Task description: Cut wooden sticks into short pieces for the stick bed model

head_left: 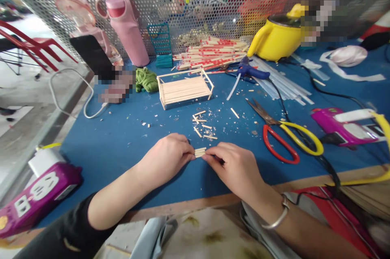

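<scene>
My left hand (169, 157) and my right hand (236, 167) meet near the front of the blue table (122, 137). Both pinch a small bundle of short wooden sticks (200, 152) between their fingertips, the left hand at its left end, the right hand at its right end. Just beyond the hands lie several cut stick pieces (202, 126) and wood crumbs. Farther back stands a small frame built of wooden sticks (185, 87), like a tiny bed or crate.
Red and yellow scissors (284, 137) lie right of my hands. A blue glue gun (251, 72), clear glue rods (283, 84), a pile of chopsticks (211, 52), a yellow kettle (276, 37), a pink bottle (128, 27), green yarn (146, 79), a purple power strip (39, 198) stand around. Mesh wall behind.
</scene>
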Motion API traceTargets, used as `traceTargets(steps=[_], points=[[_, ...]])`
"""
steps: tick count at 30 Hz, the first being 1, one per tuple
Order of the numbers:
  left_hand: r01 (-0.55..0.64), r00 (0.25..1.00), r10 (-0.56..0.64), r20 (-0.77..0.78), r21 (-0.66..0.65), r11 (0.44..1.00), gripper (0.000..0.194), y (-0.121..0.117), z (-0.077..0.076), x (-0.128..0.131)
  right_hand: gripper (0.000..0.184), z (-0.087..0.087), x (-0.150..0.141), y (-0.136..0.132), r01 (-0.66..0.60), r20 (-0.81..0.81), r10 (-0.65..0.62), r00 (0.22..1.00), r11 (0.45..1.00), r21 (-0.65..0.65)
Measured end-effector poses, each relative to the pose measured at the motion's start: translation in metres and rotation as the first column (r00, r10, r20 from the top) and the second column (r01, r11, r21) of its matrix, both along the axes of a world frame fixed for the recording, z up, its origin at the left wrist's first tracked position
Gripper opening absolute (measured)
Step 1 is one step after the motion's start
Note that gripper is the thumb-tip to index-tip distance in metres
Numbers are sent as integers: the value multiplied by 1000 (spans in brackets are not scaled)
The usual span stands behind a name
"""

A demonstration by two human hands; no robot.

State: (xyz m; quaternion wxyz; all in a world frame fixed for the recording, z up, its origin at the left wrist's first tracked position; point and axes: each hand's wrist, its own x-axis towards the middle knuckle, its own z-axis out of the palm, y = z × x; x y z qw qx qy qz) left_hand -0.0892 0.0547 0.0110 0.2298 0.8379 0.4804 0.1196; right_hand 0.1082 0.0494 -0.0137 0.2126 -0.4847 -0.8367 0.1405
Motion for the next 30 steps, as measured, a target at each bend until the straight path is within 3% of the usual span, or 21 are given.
traceTargets(steps=[6,11,13,16,20,24,30], points=[[-14,1000,15,27,-8,1000,16,0,-1,-1,14,0,0,-1,-14,-49,14,999,1000,2],[-87,993,87,77,-5,996,12,0,5,-2,17,14,20,2,88,-214,-85,973,996,4],[-102,992,100,72,15,995,21,-1,5,-1,15,19,30,3,114,-220,-105,970,993,29],[-80,996,79,39,33,996,37,-2,2,1,14,19,33,3,58,-156,-53,986,998,30],[-52,998,50,37,47,998,26,-1,-1,3,27,14,15,-1,-89,4,89,996,996,-5],[-44,998,41,49,60,997,16,-4,-1,5,34,12,1,-1,-110,116,102,988,992,64],[-73,996,70,63,47,996,16,8,-25,5,31,1,1,12,-135,83,120,989,969,208]])
